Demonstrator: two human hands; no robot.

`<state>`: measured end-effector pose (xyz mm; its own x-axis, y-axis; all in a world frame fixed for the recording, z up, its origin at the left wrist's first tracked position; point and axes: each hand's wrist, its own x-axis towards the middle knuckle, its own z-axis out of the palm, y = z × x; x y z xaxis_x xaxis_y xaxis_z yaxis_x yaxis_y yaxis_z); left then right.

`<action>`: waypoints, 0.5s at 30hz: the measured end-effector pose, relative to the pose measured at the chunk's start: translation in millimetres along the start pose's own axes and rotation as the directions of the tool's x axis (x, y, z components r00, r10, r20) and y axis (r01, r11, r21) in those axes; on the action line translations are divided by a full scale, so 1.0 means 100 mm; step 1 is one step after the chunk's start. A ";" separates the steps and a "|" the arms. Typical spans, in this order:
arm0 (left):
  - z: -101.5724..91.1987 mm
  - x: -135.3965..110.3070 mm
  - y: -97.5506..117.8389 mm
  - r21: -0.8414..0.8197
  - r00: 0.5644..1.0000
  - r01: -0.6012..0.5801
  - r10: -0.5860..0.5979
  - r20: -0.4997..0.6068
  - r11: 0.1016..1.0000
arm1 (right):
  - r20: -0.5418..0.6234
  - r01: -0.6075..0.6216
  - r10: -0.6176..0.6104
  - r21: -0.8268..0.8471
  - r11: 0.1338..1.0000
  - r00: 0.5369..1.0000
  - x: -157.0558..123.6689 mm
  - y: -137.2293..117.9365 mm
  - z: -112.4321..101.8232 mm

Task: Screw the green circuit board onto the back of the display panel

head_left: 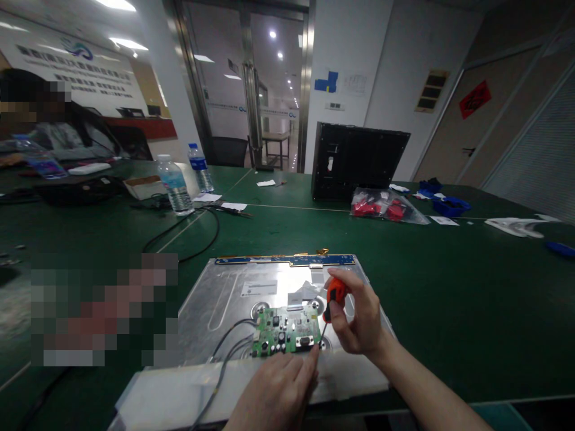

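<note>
– Green desk (pixel 449 287) in an office room, with glass doors behind. How far along does the work look?

– Midway, I'd say. The flat silver metal panel back (pixel 215 305) lies near the desk's front edge. The small green circuit board (pixel 287 330) sits on it, with thin grey cables (pixel 236 326) running off its left side.

– And the hands?

– They are close together at the board's right end. The right hand (pixel 357 320) is closed round the orange-handled screwdriver (pixel 335 294), whose tip comes down at the board's right edge. The left hand (pixel 276 392) lies low with its fingers stretched, touching the board's near right corner just beside the tip. It grips nothing that I can see.

– What seems left?

– Fastening at that corner looks like the step in hand. The black plastic monitor housing (pixel 359 161) stands well apart at the far side, so the casing is off.

– Anything hard to make out?

– Any screw under the tip is too small to see, so I cannot tell whether it goes in or comes out. A white sheet (pixel 179 395) covers the panel's near edge. A blurred patch hides the desk to the left, and the left wrist is cut off below.
</note>
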<state>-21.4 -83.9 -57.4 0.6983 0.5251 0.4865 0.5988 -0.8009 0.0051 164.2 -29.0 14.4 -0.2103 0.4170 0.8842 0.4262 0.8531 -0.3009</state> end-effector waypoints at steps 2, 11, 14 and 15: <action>0.00 0.00 0.00 -0.004 1.000 0.007 -0.007 0.007 1.000 | -0.018 0.019 -0.020 -0.027 0.999 1.000 0.01 0.00 0.01; -0.02 0.00 -0.01 -0.020 1.000 0.007 -0.006 0.017 1.000 | -0.060 0.051 -0.055 -0.065 0.997 0.997 0.05 0.00 0.03; -0.01 0.01 0.00 -0.011 1.000 0.009 -0.009 0.012 1.000 | -0.046 0.043 -0.046 -0.055 0.998 0.998 0.03 0.00 0.02; -0.01 0.01 0.00 -0.009 1.000 0.009 -0.009 0.010 1.000 | -0.042 0.042 -0.044 -0.047 0.998 0.998 0.03 0.00 0.01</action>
<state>-21.3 -83.9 -56.2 0.6965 0.5354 0.4777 0.6017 -0.7985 0.0175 162.3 -27.1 16.5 -0.1921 0.3653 0.9109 0.4581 0.8542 -0.2459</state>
